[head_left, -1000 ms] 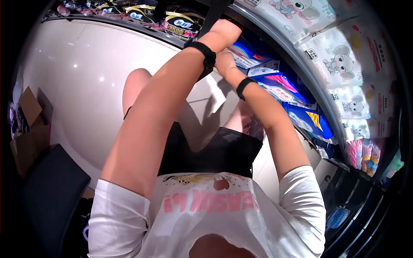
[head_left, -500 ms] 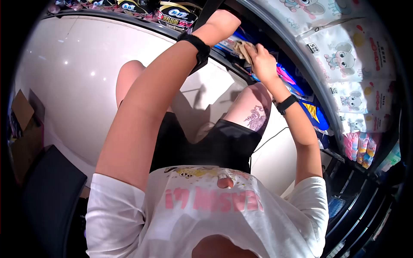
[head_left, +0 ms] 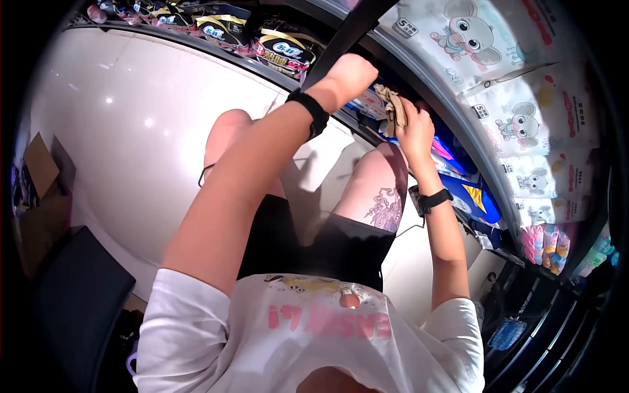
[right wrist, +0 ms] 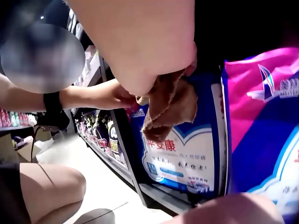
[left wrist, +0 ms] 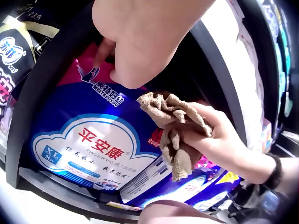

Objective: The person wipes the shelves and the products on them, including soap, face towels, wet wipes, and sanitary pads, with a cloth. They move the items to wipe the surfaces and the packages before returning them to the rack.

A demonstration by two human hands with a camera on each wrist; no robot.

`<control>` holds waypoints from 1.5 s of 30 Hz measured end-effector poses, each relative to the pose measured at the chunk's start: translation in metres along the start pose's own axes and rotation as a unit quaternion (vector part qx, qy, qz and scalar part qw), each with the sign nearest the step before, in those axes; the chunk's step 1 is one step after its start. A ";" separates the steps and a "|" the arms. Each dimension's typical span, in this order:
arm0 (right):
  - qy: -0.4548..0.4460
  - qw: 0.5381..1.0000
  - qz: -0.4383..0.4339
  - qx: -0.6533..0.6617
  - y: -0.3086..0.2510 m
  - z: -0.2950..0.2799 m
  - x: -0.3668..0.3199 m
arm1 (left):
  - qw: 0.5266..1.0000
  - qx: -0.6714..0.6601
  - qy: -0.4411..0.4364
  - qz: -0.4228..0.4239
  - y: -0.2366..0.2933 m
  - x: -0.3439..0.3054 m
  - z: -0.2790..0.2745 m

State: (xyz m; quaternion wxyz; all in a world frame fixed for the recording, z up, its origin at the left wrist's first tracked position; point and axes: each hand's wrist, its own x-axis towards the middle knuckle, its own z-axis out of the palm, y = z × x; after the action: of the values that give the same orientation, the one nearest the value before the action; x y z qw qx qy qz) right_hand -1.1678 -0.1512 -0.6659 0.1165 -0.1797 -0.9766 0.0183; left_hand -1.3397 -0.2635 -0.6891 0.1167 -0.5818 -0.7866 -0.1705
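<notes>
My left hand [left wrist: 140, 42] reaches to the top corner of a blue and pink pack of adult diapers [left wrist: 100, 140] on the shelf. Its fingers [left wrist: 105, 52] are curled at the pink corner, gripping it. A crumpled brown cloth [left wrist: 175, 116] is in my right hand [head_left: 414, 131], pinched between thumb and fingers. In the left wrist view the cloth hangs in front of the pack's right side. From the right wrist, the cloth [right wrist: 170, 105] overlaps the pack's printed front, and the left hand [right wrist: 114, 95] is at the pack's far top corner.
More blue packs [right wrist: 266, 126] stand alongside on the same shelf, behind its dark front edge [left wrist: 70, 198]. White elephant-print packs [head_left: 521, 121] line the shelf above. Black sanitary pad packs [head_left: 285, 49] sit beyond a dark upright post [head_left: 344, 39]. A cardboard box [head_left: 42, 164] stands at the left.
My right hand has moved away from beside the left hand, to the right and towards me, bringing the brown cloth into sight. The left hand has stayed near the same shelf spot.
</notes>
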 end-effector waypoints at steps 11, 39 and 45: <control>0.167 0.979 -0.010 0.114 0.011 0.045 0.037 | 0.993 0.061 0.079 0.058 0.010 -0.058 0.011; -0.036 0.998 0.020 -0.045 0.024 0.048 0.045 | 0.948 -0.057 -0.302 -0.087 -0.184 -0.034 -0.021; -0.032 0.998 0.052 0.034 -0.005 0.034 0.049 | 0.997 0.018 0.051 -0.061 -0.180 -0.051 0.013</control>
State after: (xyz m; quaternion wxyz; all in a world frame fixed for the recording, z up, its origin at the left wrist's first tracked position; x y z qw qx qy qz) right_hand -1.2217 -0.1384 -0.6873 0.0905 -0.2259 -0.9679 0.0632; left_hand -1.4967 -0.3509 -0.7450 0.1566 -0.5208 -0.8169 -0.1922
